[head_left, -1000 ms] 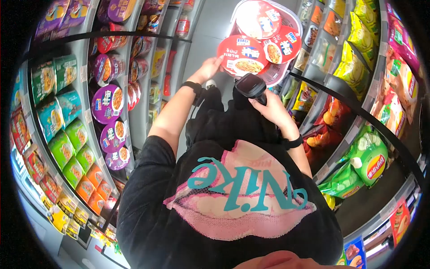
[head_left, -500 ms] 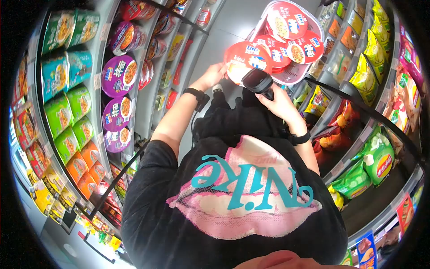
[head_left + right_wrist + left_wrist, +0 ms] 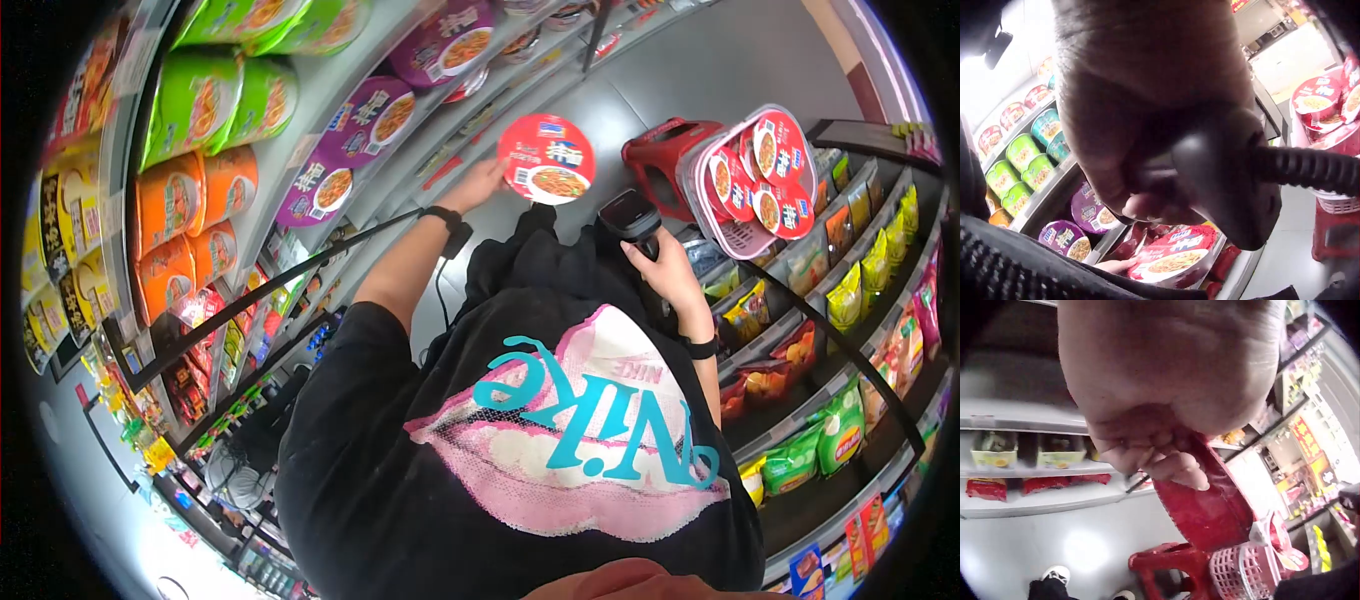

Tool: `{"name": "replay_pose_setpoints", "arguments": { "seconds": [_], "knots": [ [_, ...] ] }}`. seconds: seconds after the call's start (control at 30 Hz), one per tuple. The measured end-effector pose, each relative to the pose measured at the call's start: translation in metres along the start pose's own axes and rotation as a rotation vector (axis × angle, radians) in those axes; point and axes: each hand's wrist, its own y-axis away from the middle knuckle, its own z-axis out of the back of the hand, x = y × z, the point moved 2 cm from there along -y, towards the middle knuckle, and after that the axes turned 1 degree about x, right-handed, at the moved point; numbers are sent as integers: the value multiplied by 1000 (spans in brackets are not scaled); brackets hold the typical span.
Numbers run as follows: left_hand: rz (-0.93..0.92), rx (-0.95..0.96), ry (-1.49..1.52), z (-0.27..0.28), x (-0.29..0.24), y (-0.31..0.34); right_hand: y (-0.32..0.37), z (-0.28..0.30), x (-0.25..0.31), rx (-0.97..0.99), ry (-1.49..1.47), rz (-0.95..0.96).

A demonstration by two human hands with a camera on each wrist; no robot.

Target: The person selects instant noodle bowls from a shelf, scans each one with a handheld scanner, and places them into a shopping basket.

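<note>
My left hand [image 3: 482, 184] grips the edge of a red instant noodle bowl [image 3: 547, 158], its lid facing up. In the left wrist view the curled fingers [image 3: 1175, 469] press against the side of that bowl [image 3: 1210, 503]. My right hand [image 3: 668, 272] holds a black handheld barcode scanner [image 3: 628, 214] by its handle, its head close to the bowl's lower right. The right wrist view shows the scanner [image 3: 1229, 181] with its coiled cord, and the bowl's lid [image 3: 1175, 257] beyond it. Several more red noodle bowls [image 3: 772, 150] lie in a pink-white basket [image 3: 742, 242].
The basket rests on a red stool [image 3: 655, 165] to the right. At left, shelves carry purple bowls [image 3: 368, 122], green tubs [image 3: 195, 108] and orange tubs [image 3: 168, 205]. Snack bags [image 3: 840, 440] line the right shelves. Black rails [image 3: 270, 300] run along the shelf fronts.
My left hand has carried the red bowl away from the basket, leftward. The scanner has stayed near the bowl. The head view has turned, so the basket now sits farther right, showing its stool.
</note>
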Motion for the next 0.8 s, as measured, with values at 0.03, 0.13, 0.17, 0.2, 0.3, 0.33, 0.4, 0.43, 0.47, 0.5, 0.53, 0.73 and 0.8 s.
{"name": "replay_pose_setpoints", "arguments": {
  "seconds": [0.03, 0.13, 0.17, 0.2, 0.3, 0.33, 0.4, 0.43, 0.47, 0.5, 0.53, 0.73, 0.8],
  "knots": [
    [-7, -7, 2, 8, 14, 6, 2, 0, 0, -1, 6, 8],
    [38, -98, 54, 40, 69, 23, 1, -7, 10, 10, 53, 4],
    [77, -192, 90, 51, 83, 31, -1, -10, 16, 10, 55, 17],
    [117, -286, 126, 59, 96, 38, -2, -13, 20, 10, 56, 30],
    [208, -411, 295, 77, 157, 38, -4, -21, 18, -12, 97, 21],
    [265, -488, 342, 81, 163, 39, -5, -23, 18, -28, 111, 30],
    [275, -564, 397, 85, 175, 37, -5, -25, 20, -33, 115, 39],
    [290, -593, 449, 89, 182, 33, -6, -26, 22, -36, 113, 48],
    [306, -622, 499, 94, 188, 29, -7, -29, 23, -38, 117, 48],
    [306, -618, 502, 96, 190, 25, -7, -31, 26, -65, 142, 93],
    [292, -657, 510, 98, 190, 20, -7, -33, 29, -93, 168, 138],
    [355, -649, 494, 111, 187, -15, -8, -38, 43, -50, 186, 65],
    [390, -533, 577, 113, 195, -30, -8, -39, 46, -51, 197, 39]
  ]
}}
